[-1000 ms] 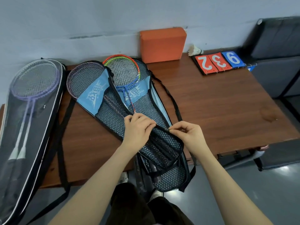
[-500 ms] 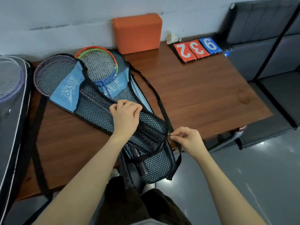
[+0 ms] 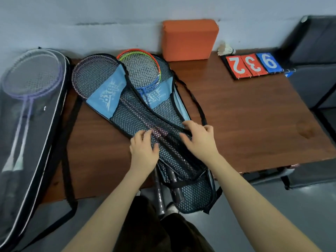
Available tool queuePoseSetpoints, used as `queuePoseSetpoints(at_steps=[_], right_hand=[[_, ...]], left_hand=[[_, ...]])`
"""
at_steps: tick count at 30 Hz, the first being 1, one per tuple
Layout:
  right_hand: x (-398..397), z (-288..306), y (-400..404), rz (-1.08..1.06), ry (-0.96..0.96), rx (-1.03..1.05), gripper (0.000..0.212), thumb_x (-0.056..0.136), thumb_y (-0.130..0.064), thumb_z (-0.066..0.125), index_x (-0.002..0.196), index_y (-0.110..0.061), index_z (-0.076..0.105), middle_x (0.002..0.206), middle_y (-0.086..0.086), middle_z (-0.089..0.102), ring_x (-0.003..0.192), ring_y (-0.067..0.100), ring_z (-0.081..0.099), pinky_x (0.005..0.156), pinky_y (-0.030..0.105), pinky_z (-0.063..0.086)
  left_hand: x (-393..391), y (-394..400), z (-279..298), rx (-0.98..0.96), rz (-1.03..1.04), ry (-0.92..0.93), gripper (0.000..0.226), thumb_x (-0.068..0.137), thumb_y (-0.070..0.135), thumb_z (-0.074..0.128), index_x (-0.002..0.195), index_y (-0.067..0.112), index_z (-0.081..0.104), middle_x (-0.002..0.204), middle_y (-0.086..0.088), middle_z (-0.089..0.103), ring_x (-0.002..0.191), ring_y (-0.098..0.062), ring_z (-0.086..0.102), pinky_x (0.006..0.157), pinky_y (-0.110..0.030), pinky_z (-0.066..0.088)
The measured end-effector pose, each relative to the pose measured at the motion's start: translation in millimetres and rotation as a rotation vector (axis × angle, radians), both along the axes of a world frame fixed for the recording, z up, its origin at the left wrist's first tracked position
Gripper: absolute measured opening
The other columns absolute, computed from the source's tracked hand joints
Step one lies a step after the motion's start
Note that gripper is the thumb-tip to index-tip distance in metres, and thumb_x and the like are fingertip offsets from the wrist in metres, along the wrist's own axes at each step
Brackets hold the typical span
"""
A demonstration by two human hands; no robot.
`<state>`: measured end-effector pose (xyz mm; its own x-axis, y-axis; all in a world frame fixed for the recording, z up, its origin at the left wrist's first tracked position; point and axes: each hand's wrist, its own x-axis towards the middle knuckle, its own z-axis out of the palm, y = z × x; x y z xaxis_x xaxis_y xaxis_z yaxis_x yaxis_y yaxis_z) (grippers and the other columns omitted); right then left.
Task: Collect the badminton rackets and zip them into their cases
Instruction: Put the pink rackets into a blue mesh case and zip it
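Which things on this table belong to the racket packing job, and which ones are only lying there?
Belong to the job:
- left hand
- right hand
- upper mesh case
- lower mesh case
- orange racket
- grey case

Only lying there:
- orange block
- shuttlecock
- number cards

Two black mesh cases with blue panels lie crossed on the table, overlapping where the hands press. The upper case (image 3: 116, 106) holds a purple racket (image 3: 94, 75), its head up and left of the grip. The lower case (image 3: 194, 195) holds an orange-and-green racket (image 3: 140, 68), head straight above the grip; dark handles (image 3: 174, 186) poke out below.
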<state>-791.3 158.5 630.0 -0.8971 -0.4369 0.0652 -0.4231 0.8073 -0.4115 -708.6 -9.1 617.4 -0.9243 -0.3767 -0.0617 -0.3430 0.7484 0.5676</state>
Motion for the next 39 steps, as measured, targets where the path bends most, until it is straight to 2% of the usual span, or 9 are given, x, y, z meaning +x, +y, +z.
queuePoseSetpoints(at_steps=[7,11,17,20,24,29,32,36,39], right_hand=[[-28,1,-40,0.154,0.069,-0.011,0.036,0.088,-0.019,0.059,0.123,-0.022,0.057,0.096,-0.002,0.067,0.089,0.023,0.062,0.074,0.034,0.022],[-20,11,-38,0.216,0.140,-0.152,0.030,0.081,-0.012,0.063,0.110,-0.019,0.067,0.085,-0.004,0.070,0.070,0.019,0.063,0.071,0.036,0.038],[8,24,-36,0.158,-0.190,-0.278,0.034,0.082,-0.009,0.062,0.113,-0.022,0.067,0.093,-0.011,0.067,0.064,-0.006,0.053,0.063,0.014,0.037],[4,19,-46,0.145,-0.273,-0.244,0.036,0.086,-0.013,0.061,0.121,-0.022,0.062,0.100,-0.013,0.063,0.062,-0.011,0.052,0.059,0.006,0.037],[-7,5,-70,0.140,-0.240,-0.196,0.038,0.089,-0.020,0.059,0.127,-0.023,0.056,0.119,-0.002,0.064,0.102,0.015,0.061,0.081,0.036,0.052],[-22,-8,-93,0.166,-0.187,0.079,0.053,0.090,-0.020,0.053,0.140,-0.030,0.037,0.109,0.004,0.058,0.092,0.027,0.059,0.075,0.042,0.051],[-22,-5,-101,0.183,-0.175,0.029,0.052,0.089,-0.016,0.052,0.138,-0.027,0.039,0.113,0.002,0.058,0.095,0.025,0.059,0.080,0.044,0.050],[-16,9,-99,0.270,-0.102,-0.163,0.041,0.090,-0.013,0.056,0.130,-0.016,0.050,0.127,0.001,0.057,0.109,0.021,0.058,0.091,0.043,0.048],[-7,27,-100,0.306,-0.007,-0.292,0.036,0.089,-0.011,0.058,0.125,-0.013,0.054,0.118,0.003,0.062,0.105,0.021,0.060,0.087,0.044,0.050]], left_hand=[[-6,-20,-11,0.116,0.199,-0.200,0.066,0.088,0.035,0.058,0.138,0.001,0.029,0.143,-0.027,0.022,0.125,-0.043,0.036,0.103,-0.046,0.033],[-8,-25,-14,0.261,0.301,-0.107,0.071,0.084,0.030,0.065,0.138,0.002,0.029,0.140,-0.022,0.024,0.120,-0.039,0.042,0.103,-0.044,0.035],[7,-35,-10,0.377,0.423,0.062,0.058,0.085,0.010,0.063,0.136,0.006,0.037,0.127,-0.011,0.037,0.078,-0.013,0.053,0.075,-0.013,0.032],[14,-37,-9,0.345,0.399,0.131,0.051,0.088,0.010,0.060,0.135,0.009,0.041,0.120,-0.001,0.037,0.073,-0.010,0.046,0.075,-0.010,0.029],[22,-44,-13,0.340,0.446,0.116,0.051,0.088,0.010,0.061,0.135,0.006,0.042,0.118,-0.002,0.037,0.076,-0.010,0.044,0.076,-0.008,0.028],[19,-52,-19,0.420,0.387,0.015,0.060,0.086,0.017,0.064,0.138,0.005,0.035,0.131,-0.009,0.031,0.106,-0.016,0.046,0.083,-0.008,0.028],[11,-51,-16,0.446,0.376,0.087,0.061,0.084,0.012,0.066,0.136,0.002,0.038,0.135,-0.011,0.030,0.115,-0.017,0.042,0.089,-0.008,0.027],[11,-57,-5,0.462,0.424,0.228,0.058,0.083,0.012,0.068,0.135,0.005,0.044,0.132,-0.009,0.040,0.082,-0.017,0.052,0.080,-0.016,0.039],[16,-58,12,0.418,0.429,0.375,0.049,0.084,0.007,0.064,0.132,0.008,0.050,0.128,-0.005,0.045,0.075,-0.009,0.050,0.077,-0.020,0.043]])
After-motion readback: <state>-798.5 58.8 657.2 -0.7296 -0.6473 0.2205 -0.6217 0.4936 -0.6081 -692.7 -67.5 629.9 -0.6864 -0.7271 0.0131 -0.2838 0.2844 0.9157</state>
